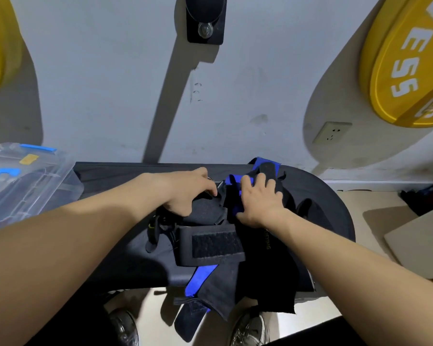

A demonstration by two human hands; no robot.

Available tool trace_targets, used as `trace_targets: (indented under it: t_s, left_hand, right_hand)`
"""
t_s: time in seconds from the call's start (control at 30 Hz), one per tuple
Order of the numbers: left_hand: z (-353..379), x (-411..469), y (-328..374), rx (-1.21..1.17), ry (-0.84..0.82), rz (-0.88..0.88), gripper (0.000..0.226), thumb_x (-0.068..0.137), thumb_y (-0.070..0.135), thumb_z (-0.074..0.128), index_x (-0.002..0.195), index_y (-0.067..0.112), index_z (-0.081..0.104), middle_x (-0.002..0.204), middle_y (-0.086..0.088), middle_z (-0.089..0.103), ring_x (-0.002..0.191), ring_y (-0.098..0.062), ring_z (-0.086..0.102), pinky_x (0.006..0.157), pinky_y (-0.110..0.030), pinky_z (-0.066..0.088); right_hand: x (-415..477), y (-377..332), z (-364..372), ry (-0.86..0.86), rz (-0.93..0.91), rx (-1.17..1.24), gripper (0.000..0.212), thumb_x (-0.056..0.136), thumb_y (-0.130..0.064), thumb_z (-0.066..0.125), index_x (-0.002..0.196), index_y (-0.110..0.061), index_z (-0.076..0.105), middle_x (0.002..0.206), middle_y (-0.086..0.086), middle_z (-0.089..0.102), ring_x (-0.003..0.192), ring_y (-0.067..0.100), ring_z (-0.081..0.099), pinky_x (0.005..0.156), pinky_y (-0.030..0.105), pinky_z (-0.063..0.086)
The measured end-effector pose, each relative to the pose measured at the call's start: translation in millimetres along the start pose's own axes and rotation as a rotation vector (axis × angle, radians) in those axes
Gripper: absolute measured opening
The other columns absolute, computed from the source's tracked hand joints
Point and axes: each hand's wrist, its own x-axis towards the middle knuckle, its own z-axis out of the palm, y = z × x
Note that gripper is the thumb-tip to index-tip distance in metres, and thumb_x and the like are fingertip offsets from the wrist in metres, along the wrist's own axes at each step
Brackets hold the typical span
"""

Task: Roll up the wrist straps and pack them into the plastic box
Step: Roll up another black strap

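The left hand [188, 193] reaches in palm down, fingers curled onto a black wrist strap [205, 211], pinching its fabric. At its 3 o'clock the right hand [260, 203] lies flat, fingers spread and nearly straight, pressing a blue-and-black strap [231, 183]. The dark bench top [125, 176] carries the tangled pile of straps [210, 243], some hanging over its 6 o'clock edge. 1 yellow weight plate [405, 71] hangs at 2 o'clock. The clear plastic box [28, 186] sits at 9 o'clock, apart from the pile. A wall socket [331, 132] is below the plate.
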Motion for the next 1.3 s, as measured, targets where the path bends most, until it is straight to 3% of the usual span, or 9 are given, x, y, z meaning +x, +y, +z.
trace_targets:
  t_s: [0.2, 0.33, 0.47, 0.63, 0.8, 0.97, 1.13, 1.2, 1.3]
  left_hand:
    - [3, 8, 7, 0.179, -0.088, -0.140, 0.089, 0.089, 0.001, 0.060, 0.165, 0.038, 0.032, 0.144, -0.005, 0.034, 0.113, -0.040, 0.064, 0.091, -0.052, 0.060]
    - [1, 6, 3, 0.200, -0.129, -0.222, 0.047, 0.091, 0.002, 0.059, 0.137, 0.010, 0.062, 0.135, -0.011, 0.045, 0.111, -0.038, 0.066, 0.093, -0.048, 0.061]
    - [4, 6, 2, 0.271, -0.219, -0.244, 0.021, 0.092, 0.000, 0.057, 0.108, 0.012, 0.061, 0.110, -0.013, 0.053, 0.090, -0.028, 0.055, 0.060, -0.029, 0.043]
    - [6, 8, 4, 0.264, -0.381, -0.290, 0.042, 0.101, 0.008, 0.061, 0.140, 0.020, 0.052, 0.132, -0.011, 0.062, 0.096, -0.026, 0.049, 0.079, -0.029, 0.043]
    - [0, 5, -1, 0.184, -0.151, -0.257, 0.028, 0.092, 0.005, 0.062, 0.118, 0.015, 0.060, 0.116, -0.010, 0.064, 0.100, -0.032, 0.064, 0.079, -0.035, 0.057]
    - [-5, 7, 4, 0.026, -0.009, -0.077, 0.049, 0.084, 0.006, 0.059, 0.129, 0.026, 0.058, 0.118, -0.002, 0.057, 0.111, -0.029, 0.059, 0.096, -0.041, 0.054]
    - [3, 9, 14, 0.064, -0.079, -0.031, 0.064, 0.089, 0.006, 0.057, 0.149, 0.029, 0.055, 0.138, -0.002, 0.048, 0.127, -0.030, 0.058, 0.105, -0.043, 0.051]
    - [3, 10, 15, 0.071, -0.074, -0.029, 0.061, 0.090, 0.007, 0.058, 0.147, 0.029, 0.057, 0.139, -0.003, 0.048, 0.126, -0.029, 0.058, 0.105, -0.043, 0.051]
    - [2, 12, 16, 0.063, -0.041, -0.016, 0.046, 0.097, 0.021, 0.067, 0.142, 0.027, 0.061, 0.137, -0.004, 0.051, 0.125, -0.029, 0.059, 0.105, -0.042, 0.051]
  right_hand:
    - [13, 39, -6, -0.183, 0.348, 0.187, 0.108, 0.092, -0.052, 0.068, 0.169, -0.033, -0.005, 0.160, 0.033, 0.023, 0.137, 0.057, 0.045, 0.108, 0.053, 0.046]
    - [15, 55, -12, -0.177, 0.313, 0.120, 0.096, 0.086, -0.035, 0.068, 0.163, -0.042, 0.012, 0.143, 0.022, 0.044, 0.125, 0.046, 0.054, 0.096, 0.048, 0.047]
    - [18, 55, -18, -0.155, 0.277, 0.146, 0.073, 0.086, -0.023, 0.068, 0.145, -0.037, 0.027, 0.130, 0.020, 0.041, 0.110, 0.044, 0.055, 0.093, 0.049, 0.050]
    - [24, 55, -28, -0.044, 0.071, 0.260, 0.051, 0.090, -0.012, 0.062, 0.135, -0.029, 0.047, 0.127, 0.018, 0.057, 0.099, 0.038, 0.058, 0.079, 0.042, 0.051]
    - [26, 58, -53, 0.127, 0.056, 0.540, 0.051, 0.080, -0.008, 0.063, 0.124, -0.033, 0.063, 0.115, 0.006, 0.066, 0.101, 0.030, 0.063, 0.087, 0.035, 0.057]
    - [23, 67, -69, 0.359, 0.152, 0.297, 0.027, 0.075, -0.011, 0.067, 0.099, -0.023, 0.067, 0.079, -0.002, 0.057, 0.069, 0.027, 0.052, 0.060, 0.031, 0.041]
    - [19, 75, -63, 0.184, 0.266, 0.093, 0.015, 0.086, -0.014, 0.066, 0.089, -0.012, 0.051, 0.100, 0.011, 0.063, 0.070, 0.025, 0.052, 0.054, 0.030, 0.039]
    - [16, 75, -56, 0.029, 0.291, 0.039, 0.031, 0.091, -0.016, 0.063, 0.121, -0.008, 0.055, 0.136, 0.022, 0.052, 0.096, 0.034, 0.061, 0.075, 0.037, 0.055]
    - [12, 69, -44, -0.135, 0.358, -0.135, 0.068, 0.096, -0.023, 0.058, 0.157, -0.009, 0.033, 0.165, 0.036, 0.012, 0.134, 0.056, 0.049, 0.108, 0.057, 0.049]
